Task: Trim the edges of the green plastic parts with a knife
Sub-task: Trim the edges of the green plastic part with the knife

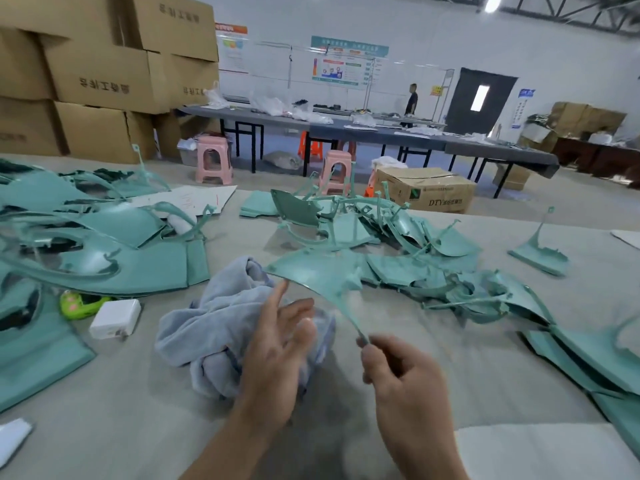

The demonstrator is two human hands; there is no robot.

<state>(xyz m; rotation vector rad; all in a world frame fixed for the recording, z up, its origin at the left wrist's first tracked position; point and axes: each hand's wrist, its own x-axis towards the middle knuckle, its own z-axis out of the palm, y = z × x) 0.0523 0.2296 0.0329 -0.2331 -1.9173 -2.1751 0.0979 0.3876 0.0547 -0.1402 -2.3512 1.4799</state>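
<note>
My right hand (401, 372) pinches the thin sprue tail of a green plastic part (311, 271) and holds the part lifted over the table, its broad panel pointing away from me. My left hand (277, 348) hovers beside it with straight fingers, over a crumpled pale blue towel (214, 323), and holds nothing. More green parts lie in heaps at the left (114, 244), in the middle (398, 237) and at the right (588, 355). No knife is visible.
On the grey table (131, 417), a white power adapter (116, 318) and a lime-green gadget (78, 303) lie left of the towel. A single green part (538, 252) stands at the right. Cardboard boxes (104, 71), pink stools and long tables fill the room behind.
</note>
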